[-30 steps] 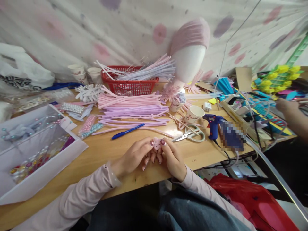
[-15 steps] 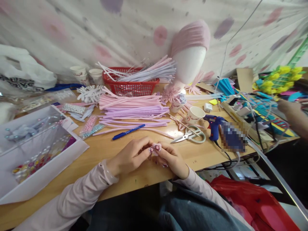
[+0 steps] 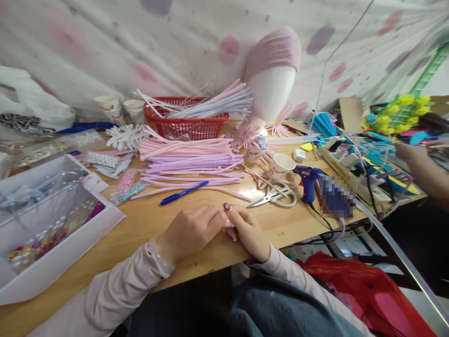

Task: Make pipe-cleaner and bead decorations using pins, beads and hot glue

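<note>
My left hand [image 3: 194, 232] and my right hand [image 3: 249, 230] meet above the front of the wooden table [image 3: 140, 248]. The left fingers are curled, with the back of the hand facing up. My right thumb lies along the left fingertips, and the other right fingers fold underneath. Anything pinched between them is hidden. Just behind the hands are a blue pen [image 3: 184, 193] and open-bladed scissors [image 3: 273, 195]. Beyond the pen lie bundles of purple pipe cleaners [image 3: 194, 164] and pink pipe cleaners [image 3: 185, 148].
On the left stands a white box [image 3: 66, 262] with beads. A red basket [image 3: 191, 127] of pipe cleaners and a mannequin head [image 3: 271, 89] are at the back. Right are a paper cup [image 3: 281, 164], a blue glue gun [image 3: 307, 182], cables and another person's hand [image 3: 416, 159].
My left hand has rolled over, its knuckles now upward and its thumb out of sight. Both hands stay together. The whole view has shifted slightly.
</note>
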Available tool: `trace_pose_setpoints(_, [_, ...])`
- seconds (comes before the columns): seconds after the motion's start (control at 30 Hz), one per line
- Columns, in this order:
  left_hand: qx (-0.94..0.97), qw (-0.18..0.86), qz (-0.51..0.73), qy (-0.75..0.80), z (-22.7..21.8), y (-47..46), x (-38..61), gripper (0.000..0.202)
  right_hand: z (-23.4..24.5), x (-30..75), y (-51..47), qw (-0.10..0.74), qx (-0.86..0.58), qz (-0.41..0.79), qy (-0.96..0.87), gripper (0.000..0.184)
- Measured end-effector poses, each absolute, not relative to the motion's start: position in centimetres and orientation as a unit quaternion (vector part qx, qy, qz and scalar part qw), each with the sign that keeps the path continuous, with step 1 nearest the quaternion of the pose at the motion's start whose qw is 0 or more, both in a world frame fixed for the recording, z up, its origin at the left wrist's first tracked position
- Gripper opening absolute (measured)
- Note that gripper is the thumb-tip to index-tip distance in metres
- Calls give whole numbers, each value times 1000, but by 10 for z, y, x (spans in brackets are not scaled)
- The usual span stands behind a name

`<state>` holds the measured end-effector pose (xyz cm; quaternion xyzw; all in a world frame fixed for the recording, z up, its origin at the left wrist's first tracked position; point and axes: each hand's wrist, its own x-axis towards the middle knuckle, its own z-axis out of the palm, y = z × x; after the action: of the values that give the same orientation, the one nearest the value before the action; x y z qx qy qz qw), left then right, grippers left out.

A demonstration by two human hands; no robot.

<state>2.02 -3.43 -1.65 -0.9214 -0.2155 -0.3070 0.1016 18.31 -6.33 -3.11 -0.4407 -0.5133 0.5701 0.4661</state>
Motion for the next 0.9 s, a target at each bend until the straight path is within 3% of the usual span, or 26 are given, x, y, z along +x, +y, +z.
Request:
trace_pose_setpoints(0.3, [-931,160,-271,-182,-12,-32,17,21,-30,182,-64,494,-456,534,-512,48])
trace_pose_setpoints(0.67, [-929,99,-301,-192,-18,-37,20,22,-27,183,-67,475,-489,401,-612,46])
trace_pose_setpoints(0.8, [-895,-102,-342,-268,-16,-45,25,21,-26,183,-69,479,-496,303,-658,43])
trace_pose_setpoints(0.9, [-797,-410,-314,-312,-11,-50,29,23,-27,184,-71,479,-493,211,-695,41])
